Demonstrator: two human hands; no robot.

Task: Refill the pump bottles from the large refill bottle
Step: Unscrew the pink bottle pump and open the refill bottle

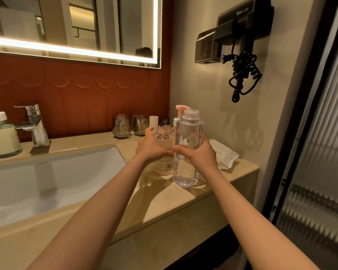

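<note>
A tall clear refill bottle (187, 129) with no cap stands upright, its base just above or on the beige counter (176, 199). My right hand (198, 152) grips its middle. Just left of it stands a shorter pink bottle (164, 137) with an open neck and a barcode label. My left hand (151, 147) is wrapped round it. The two bottles touch or nearly touch. Behind them a white bottle with a pink pump head (180, 110) stands against the wall.
A white basin (47, 182) lies to the left with a chrome tap (34, 123) and green-pump bottles (0, 131) at the far left. Two glass tumblers (131, 125) stand at the back. A white cloth (224, 154) lies right of the bottles. A hairdryer (240, 36) hangs on the wall.
</note>
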